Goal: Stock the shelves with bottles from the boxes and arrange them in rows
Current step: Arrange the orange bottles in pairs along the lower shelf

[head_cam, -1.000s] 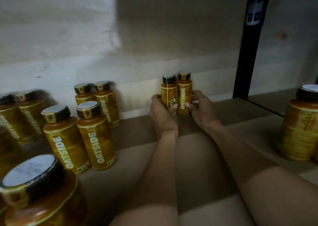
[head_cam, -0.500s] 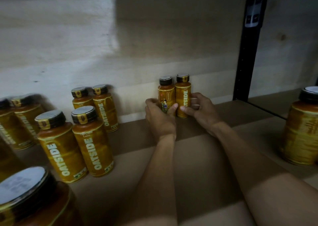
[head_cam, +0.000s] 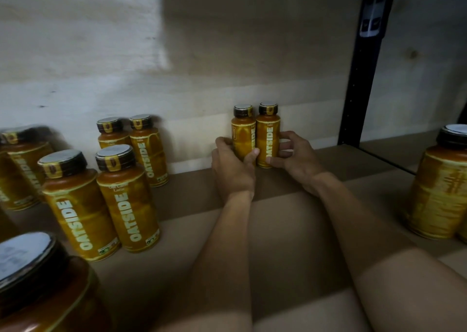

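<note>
- Starting well left of the fingers, what is seen?
- A near bottle (head_cam: 38, 293) is cut off by the bottom corner, and blurred bottles (head_cam: 22, 167) are seen behind it. Closer to the fingers, a front pair (head_cam: 129, 200) and a back pair (head_cam: 149, 152) are stood upright on the shelf (head_cam: 177, 256), each pair side by side, the back pair close to the wall (head_cam: 202, 53).
- How is the left hand (head_cam: 232, 170) placed?
- It is wrapped round the left bottle (head_cam: 243, 134): the thumb is laid across the front, and the fingers are curled round the left side.
- And the right bottle (head_cam: 268, 134)?
- It is stood upright at the back of the shelf, touching the left bottle. It is gripped by the right hand (head_cam: 295, 159): the thumb is pressed low on the label, and the fingers are curled round the right side. "OATSIDE" can be read above the thumb.
- What is found right of the fingers?
- A black post (head_cam: 361, 79) is seen beyond the right hand. A large bottle (head_cam: 439, 190) is stood well apart at the edge, its label blurred.
</note>
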